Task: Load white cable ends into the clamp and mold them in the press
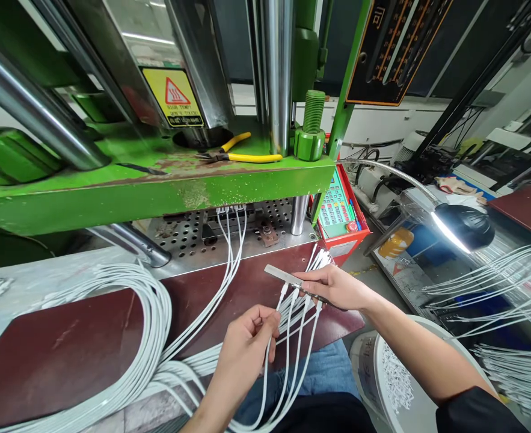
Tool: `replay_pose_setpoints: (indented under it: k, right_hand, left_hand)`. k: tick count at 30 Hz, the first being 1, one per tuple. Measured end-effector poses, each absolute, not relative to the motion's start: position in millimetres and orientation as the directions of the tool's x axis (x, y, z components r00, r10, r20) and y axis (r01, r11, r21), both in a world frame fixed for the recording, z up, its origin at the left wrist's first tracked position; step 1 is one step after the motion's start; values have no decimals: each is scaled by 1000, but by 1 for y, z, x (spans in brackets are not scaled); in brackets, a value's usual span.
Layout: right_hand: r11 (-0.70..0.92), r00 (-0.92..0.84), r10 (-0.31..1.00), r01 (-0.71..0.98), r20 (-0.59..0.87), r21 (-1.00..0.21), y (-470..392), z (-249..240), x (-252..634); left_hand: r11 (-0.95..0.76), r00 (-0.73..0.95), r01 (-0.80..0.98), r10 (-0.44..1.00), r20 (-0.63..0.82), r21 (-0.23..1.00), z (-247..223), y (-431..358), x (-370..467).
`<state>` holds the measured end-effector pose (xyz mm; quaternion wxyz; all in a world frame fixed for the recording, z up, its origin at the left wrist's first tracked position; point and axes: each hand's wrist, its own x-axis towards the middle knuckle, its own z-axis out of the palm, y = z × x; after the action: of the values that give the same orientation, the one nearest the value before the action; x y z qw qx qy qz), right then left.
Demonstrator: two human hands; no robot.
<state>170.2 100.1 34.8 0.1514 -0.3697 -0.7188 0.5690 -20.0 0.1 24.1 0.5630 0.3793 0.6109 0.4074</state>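
My right hand (331,285) is closed on a flat metal bar (283,275) over the dark red board (247,276). Several white cable ends (308,300) hang in a row along the bar's near side. My left hand (251,337), its fingers pinched, holds the leftmost of these white cables (265,373) just below its connector. Behind the bar lies a bunch of loose white connector ends (322,258). A large looped bundle of white cables (157,300) rests on the board at the left. Other cables (229,270) run up into the machine's lower opening.
A green press (247,180) stands in front, with yellow-handled pliers (254,157) on its ledge. Right of it are a red control box (344,210), a lit lamp (463,225) and more white cables (509,288). A white bucket (382,385) holding small white pieces stands at the lower right.
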Motion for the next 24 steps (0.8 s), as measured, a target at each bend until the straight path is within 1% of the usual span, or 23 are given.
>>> replay_pose_setpoints:
  k: [4, 7, 10, 12, 14, 15, 16, 18, 20, 22, 24]
  right_hand:
    - [75, -706, 681, 331, -194, -941, 103, 39, 166]
    - [138, -711, 684, 348, -165, -927, 109, 40, 164]
    - [172, -766, 617, 356, -181, -918, 120, 39, 160]
    - [248, -793, 580, 392, -189, -886, 130, 37, 156]
    - [382, -808, 564, 439, -170, -814, 140, 35, 148]
    - [451, -814, 560, 458, -157, -766, 144, 34, 143]
    - [514, -818, 557, 477, -146, -713, 146, 33, 137]
    - [621, -814, 567, 521, -124, -586, 149, 31, 125]
    - [695, -800, 592, 569, -100, -439, 148, 30, 113]
    - [742, -796, 601, 590, -74, -318, 145, 29, 101]
    - [785, -809, 586, 580, -44, -219, 141, 27, 92]
  left_hand:
    - [370, -90, 4, 925, -369, 929, 26, 2, -23]
    - [368, -97, -34, 924, -369, 929, 23, 4, -25]
    - [387, -86, -123, 913, -398, 914, 19, 7, -24]
    - [429, -47, -211, 893, -448, 878, 16, 11, -23]
    - [474, 9, -277, 871, -491, 836, 12, 15, -23]
    - [488, 29, -281, 865, -501, 826, 11, 16, -24]
    - [498, 44, -259, 862, -505, 828, 9, 16, -26]
    - [481, 24, -127, 876, -482, 867, 9, 14, -33]
    - [408, -66, 62, 912, -405, 911, 13, 12, -45]
    - [314, -189, 209, 942, -277, 926, 22, 14, -62]
    - [240, -322, 247, 934, -154, 939, 31, 25, -80]
